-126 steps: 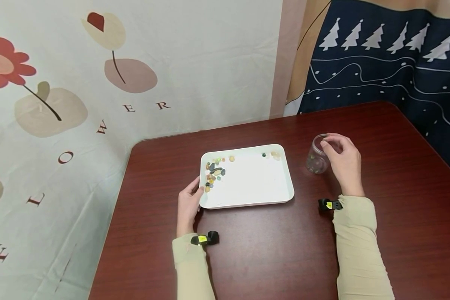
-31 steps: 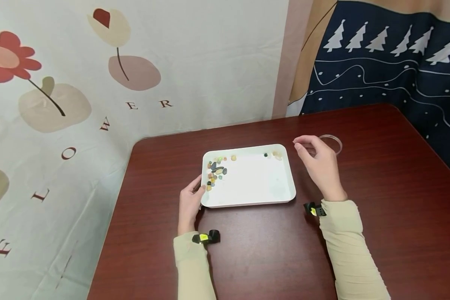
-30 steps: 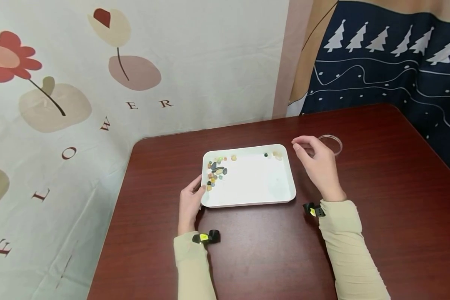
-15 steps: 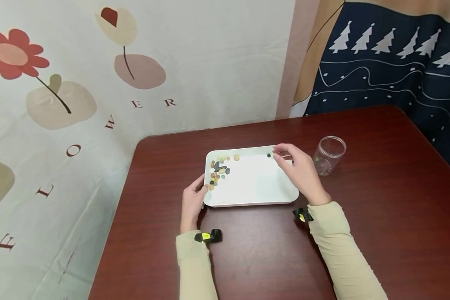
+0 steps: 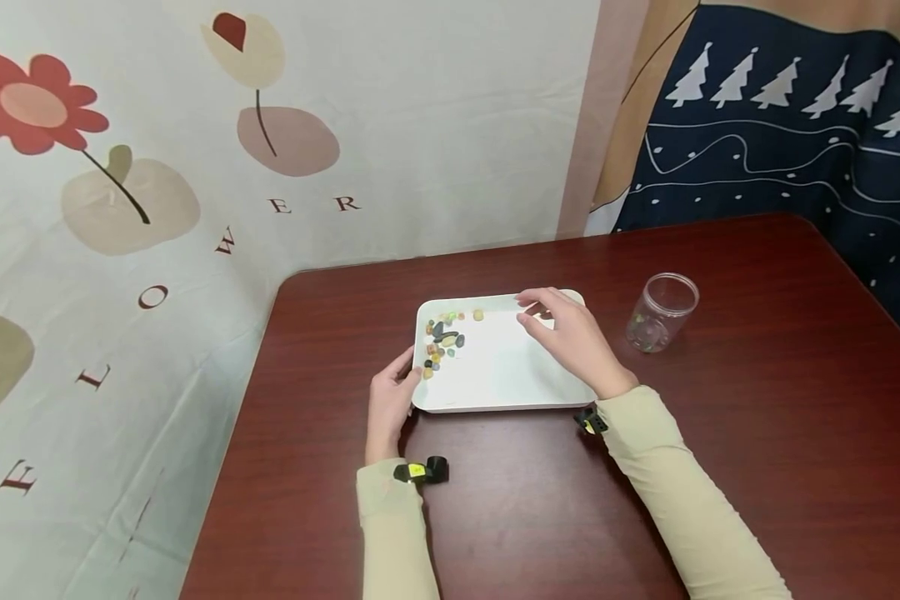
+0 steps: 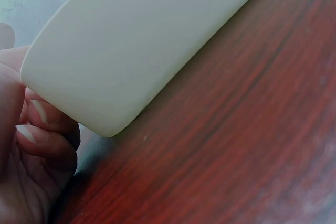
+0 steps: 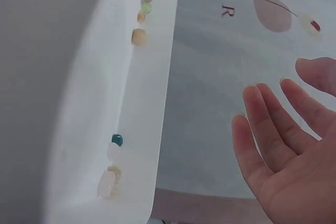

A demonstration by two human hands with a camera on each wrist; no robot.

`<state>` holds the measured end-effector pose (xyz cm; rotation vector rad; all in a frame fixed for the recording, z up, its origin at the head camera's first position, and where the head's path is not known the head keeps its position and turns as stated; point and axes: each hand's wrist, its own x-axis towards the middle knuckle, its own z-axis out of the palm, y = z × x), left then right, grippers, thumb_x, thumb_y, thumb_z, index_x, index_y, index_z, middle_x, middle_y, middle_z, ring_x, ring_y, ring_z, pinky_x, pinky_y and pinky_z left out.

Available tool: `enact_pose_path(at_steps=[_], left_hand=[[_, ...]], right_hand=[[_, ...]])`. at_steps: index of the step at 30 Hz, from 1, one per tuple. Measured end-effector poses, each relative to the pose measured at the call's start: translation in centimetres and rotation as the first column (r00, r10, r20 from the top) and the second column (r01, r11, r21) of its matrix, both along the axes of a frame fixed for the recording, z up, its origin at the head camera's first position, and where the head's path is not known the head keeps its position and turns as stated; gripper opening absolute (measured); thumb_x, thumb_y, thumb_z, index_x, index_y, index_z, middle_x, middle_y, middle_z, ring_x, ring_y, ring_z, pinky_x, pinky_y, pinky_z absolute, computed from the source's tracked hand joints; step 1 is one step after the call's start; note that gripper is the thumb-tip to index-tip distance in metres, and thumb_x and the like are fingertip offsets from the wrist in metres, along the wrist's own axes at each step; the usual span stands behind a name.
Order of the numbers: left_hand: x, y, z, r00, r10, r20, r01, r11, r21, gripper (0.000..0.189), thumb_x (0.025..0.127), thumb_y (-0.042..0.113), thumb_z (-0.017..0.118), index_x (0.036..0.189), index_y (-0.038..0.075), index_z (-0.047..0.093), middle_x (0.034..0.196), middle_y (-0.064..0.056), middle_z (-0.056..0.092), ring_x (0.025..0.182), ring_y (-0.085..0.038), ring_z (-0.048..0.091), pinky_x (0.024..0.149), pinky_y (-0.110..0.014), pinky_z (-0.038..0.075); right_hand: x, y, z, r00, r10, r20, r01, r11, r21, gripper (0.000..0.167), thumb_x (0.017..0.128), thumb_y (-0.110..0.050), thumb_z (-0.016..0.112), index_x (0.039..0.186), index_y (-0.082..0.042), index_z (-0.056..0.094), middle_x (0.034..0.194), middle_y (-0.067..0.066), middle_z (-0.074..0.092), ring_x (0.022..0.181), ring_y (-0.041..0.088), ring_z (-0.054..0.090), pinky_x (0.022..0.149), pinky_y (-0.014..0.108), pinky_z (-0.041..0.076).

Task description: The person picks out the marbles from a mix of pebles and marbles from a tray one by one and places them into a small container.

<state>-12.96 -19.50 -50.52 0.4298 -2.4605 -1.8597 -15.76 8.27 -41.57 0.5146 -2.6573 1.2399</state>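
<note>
A shallow white tray (image 5: 506,375) lies on the table, small pebbles (image 5: 444,337) of several colours grouped along its left end. My left hand (image 5: 392,404) grips the tray's left edge, thumb at the rim; in the left wrist view its fingers (image 6: 50,142) curl below the tray's wall. Over the tray's right half hovers my right hand (image 5: 570,337), thumb and fingers apart with nothing between them. The right wrist view shows a dark green pebble (image 7: 117,140) and pale stones (image 7: 107,183) along the tray's wall, below that hand; the hand mostly covers them in the head view.
A clear jar (image 5: 662,312) with a few small stones low inside stands right of the tray. The dark red wooden table (image 5: 510,492) meets a flower-printed cloth (image 5: 435,133) behind and a navy tree-patterned cloth (image 5: 780,150) at the right.
My right hand has moved left from the jar to over the tray, uncovering the jar. The left hand keeps its hold on the tray. The head view has shifted slightly.
</note>
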Motion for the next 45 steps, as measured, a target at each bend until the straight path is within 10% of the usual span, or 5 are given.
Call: enact_pose_path(at_steps=[45], left_hand=[[0.0,-0.1,-0.2,1.000,0.003,-0.026,-0.003,1.000,-0.009,0.035,0.082,0.023,0.060,0.116,0.033,0.060,0.109,0.007,0.060,0.035,-0.013,0.037,0.031,-0.026,0.033]], right_hand=[[-7.5,-5.9,-1.8,0.940,0.170,0.297,-0.233,0.953,0.192,0.031,0.086,-0.021,0.055,0.116,-0.012,0.057,0.096,0.001,0.060,0.091,0.015,0.054,0.077,0.032,0.044]])
